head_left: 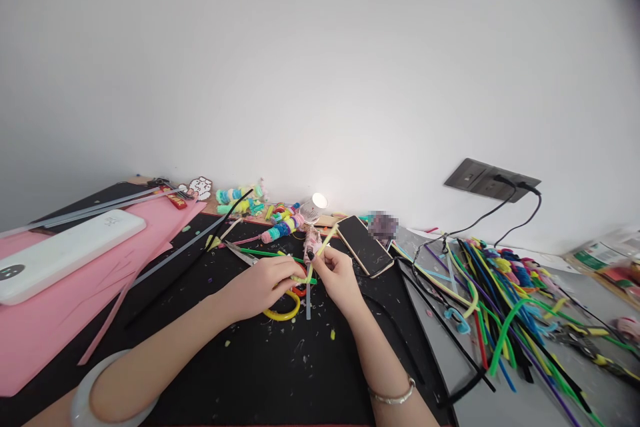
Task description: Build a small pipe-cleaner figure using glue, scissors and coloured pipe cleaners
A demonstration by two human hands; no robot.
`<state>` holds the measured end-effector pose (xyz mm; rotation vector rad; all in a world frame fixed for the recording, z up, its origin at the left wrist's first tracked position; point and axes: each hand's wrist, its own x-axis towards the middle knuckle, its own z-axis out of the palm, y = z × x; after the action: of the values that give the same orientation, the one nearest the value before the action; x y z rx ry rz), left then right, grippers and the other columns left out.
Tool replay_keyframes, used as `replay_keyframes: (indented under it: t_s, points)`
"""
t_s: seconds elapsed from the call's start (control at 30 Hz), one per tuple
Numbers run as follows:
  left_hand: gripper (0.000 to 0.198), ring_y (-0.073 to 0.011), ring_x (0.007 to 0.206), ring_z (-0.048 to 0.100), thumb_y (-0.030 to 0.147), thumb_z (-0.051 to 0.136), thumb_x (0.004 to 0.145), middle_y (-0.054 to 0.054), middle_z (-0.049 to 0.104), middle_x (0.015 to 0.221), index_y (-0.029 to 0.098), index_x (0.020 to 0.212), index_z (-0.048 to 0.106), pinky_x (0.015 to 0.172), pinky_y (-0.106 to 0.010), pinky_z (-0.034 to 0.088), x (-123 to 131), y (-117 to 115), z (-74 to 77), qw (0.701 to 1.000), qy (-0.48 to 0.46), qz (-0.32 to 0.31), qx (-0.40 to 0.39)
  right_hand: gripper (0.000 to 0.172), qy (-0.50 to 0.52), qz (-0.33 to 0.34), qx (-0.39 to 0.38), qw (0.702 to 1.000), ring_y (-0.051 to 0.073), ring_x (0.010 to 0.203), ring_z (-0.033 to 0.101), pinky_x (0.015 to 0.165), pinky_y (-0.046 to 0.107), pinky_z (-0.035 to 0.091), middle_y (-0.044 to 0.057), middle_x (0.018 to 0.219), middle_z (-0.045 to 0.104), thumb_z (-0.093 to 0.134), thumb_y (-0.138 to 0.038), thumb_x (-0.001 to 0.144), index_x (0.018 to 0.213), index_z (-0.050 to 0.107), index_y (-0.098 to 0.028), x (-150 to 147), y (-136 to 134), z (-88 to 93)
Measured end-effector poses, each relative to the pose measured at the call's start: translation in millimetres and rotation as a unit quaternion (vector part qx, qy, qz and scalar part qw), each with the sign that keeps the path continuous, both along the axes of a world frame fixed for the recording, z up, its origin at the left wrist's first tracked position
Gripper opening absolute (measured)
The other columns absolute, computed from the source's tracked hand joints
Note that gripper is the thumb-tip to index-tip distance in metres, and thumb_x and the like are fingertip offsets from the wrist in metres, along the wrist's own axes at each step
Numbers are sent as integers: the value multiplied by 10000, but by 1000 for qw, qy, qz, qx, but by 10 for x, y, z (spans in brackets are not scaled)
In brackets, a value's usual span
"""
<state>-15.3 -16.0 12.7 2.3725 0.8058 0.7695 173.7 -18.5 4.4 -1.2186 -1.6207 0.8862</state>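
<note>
Over the black mat [240, 373], my left hand [270, 283] and my right hand [336, 273] are close together at the middle. Both are closed on a pale yellow pipe cleaner [330, 238], whose free end rises past my right fingers. Beneath my left hand lie scissors with a yellow handle [285, 310], the blades pointing up and left. A green pipe cleaner [265, 252] runs behind my left fingers. Just behind the hands stands a small lit lamp [316, 205].
A black phone [365, 245] lies right of the lamp. Pink sheets [55, 327] and a white device [70, 253] are at left. Many coloured pipe cleaners [505, 313] cover the grey board at right. Cables hang from a wall socket [493, 180].
</note>
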Motion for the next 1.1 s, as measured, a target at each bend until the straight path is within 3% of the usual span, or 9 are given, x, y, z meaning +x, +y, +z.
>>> replay_keyframes:
  t_s: [0.3, 0.7, 0.93, 1.1]
  points:
    - [199, -151, 865, 624, 112, 467, 906, -27, 677, 927, 199, 960, 638, 785, -234, 469, -9, 24, -41, 999, 3, 20, 25, 221, 53, 66, -30, 996, 99, 574, 341, 543, 227, 291, -45, 645, 397, 555, -344, 838, 711, 476, -181, 33, 8, -7]
    - [202, -139, 854, 624, 127, 446, 925, -19, 667, 920, 200, 966, 630, 761, -221, 468, -15, 20, -68, 999, 1, 18, 42, 309, -50, 61, -9, 997, 99, 554, 324, 515, 232, 249, -54, 582, 343, 492, -322, 863, 603, 384, -194, 47, -9, 23]
    - [202, -129, 821, 615, 139, 424, 946, -16, 650, 898, 197, 961, 617, 744, -217, 464, -15, 16, -65, 997, 7, 17, 80, 329, -12, 71, -107, 992, 77, 390, 393, 418, 201, 268, -64, 457, 451, 483, -407, 894, 644, 430, -199, 47, -2, -7]
    - [229, -143, 814, 609, 152, 387, 963, -32, 644, 895, 189, 990, 611, 735, -235, 468, -18, 18, -94, 991, 25, 21, 128, 506, -4, 104, -190, 976, 59, 281, 326, 327, 202, 189, -25, 390, 487, 398, -503, 917, 531, 475, -186, 51, -6, -28]
